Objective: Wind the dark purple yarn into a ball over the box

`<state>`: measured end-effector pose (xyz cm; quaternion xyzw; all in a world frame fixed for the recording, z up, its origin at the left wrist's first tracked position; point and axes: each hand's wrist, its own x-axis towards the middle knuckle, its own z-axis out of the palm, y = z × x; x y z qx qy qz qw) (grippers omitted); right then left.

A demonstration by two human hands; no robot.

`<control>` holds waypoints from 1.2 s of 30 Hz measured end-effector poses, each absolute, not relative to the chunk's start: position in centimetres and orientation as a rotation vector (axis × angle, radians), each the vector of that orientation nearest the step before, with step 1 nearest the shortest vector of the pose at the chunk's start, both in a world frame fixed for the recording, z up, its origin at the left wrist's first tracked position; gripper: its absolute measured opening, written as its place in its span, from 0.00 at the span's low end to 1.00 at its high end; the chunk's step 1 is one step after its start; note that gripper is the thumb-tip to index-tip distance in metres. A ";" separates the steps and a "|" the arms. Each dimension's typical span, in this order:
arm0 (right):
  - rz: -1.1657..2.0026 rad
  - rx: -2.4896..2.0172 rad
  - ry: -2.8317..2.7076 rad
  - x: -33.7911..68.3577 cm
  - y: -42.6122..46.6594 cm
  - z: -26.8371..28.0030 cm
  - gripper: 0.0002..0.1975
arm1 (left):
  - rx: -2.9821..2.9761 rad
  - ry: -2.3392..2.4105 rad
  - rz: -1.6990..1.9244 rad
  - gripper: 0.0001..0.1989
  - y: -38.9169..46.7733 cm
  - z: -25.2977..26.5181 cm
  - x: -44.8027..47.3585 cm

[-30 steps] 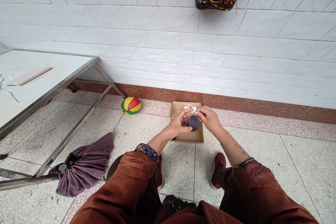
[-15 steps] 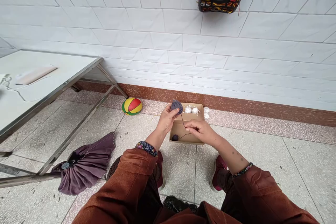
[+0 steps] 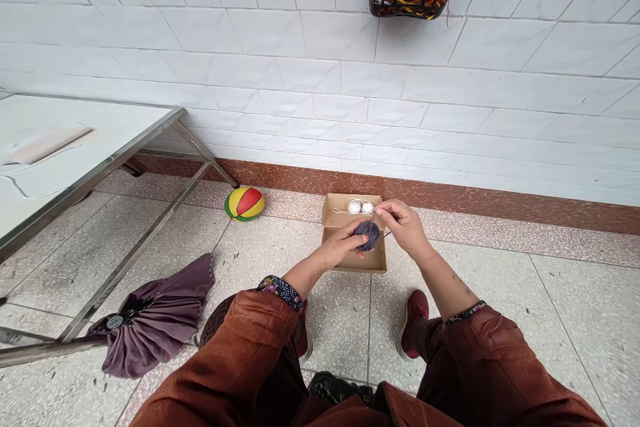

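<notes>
My left hand (image 3: 340,248) is closed around a purple-grey ball of yarn (image 3: 367,235), held over the cardboard box (image 3: 377,265). Just up and to the right of it, my right hand (image 3: 404,225) pinches a strand of yarn between thumb and fingertips. A short dark piece of yarn (image 3: 387,234) shows to the right of the ball. Two white yarn balls (image 3: 361,207) with loose ends sit in the box's far section. The ball and my left hand cover part of the near section.
A white-topped metal-framed table (image 3: 120,123) stands at left. By its far leg lies a yellow, red and green ball (image 3: 245,203). Purple pleated cloth (image 3: 155,327) lies on the floor. A black basket (image 3: 383,5) hangs on the tiled wall (image 3: 280,73).
My left hand has brought the yarn ball down and right, over the near box section. My right hand has moved up and right. The small dark ball in the box is now out of sight.
</notes>
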<state>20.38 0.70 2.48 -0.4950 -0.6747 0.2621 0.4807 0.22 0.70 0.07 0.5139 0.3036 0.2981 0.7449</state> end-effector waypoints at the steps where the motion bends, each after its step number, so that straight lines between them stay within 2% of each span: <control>1: 0.644 -1.236 -1.623 20.4 0.9 2.1 0.12 | 1.082 0.648 0.645 0.30 0.6 0.1 0.2; 6: 0.681 -1.351 -1.641 20.4 1.6 0.3 0.14 | 0.962 0.576 0.664 0.34 0.4 0.7 0.0; 16: 0.679 -1.411 -1.885 18.5 0.7 -1.6 0.10 | 0.695 0.568 0.947 0.25 1.7 1.6 -0.4; 23: 0.658 -1.224 -2.019 18.0 -0.2 -0.2 0.09 | 0.708 0.656 1.060 0.20 2.5 1.2 -0.9; 28: 0.648 -1.031 -2.104 17.8 -1.1 2.0 0.09 | 0.855 0.902 1.133 0.24 3.1 0.0 -0.7; 32: 0.574 -0.979 -2.089 18.4 -0.9 3.1 0.10 | 1.163 1.009 1.041 0.25 2.6 -0.3 -0.2; 36: 0.526 -1.061 -1.957 19.8 0.2 2.6 0.10 | 1.310 0.856 0.826 0.24 1.4 0.4 0.3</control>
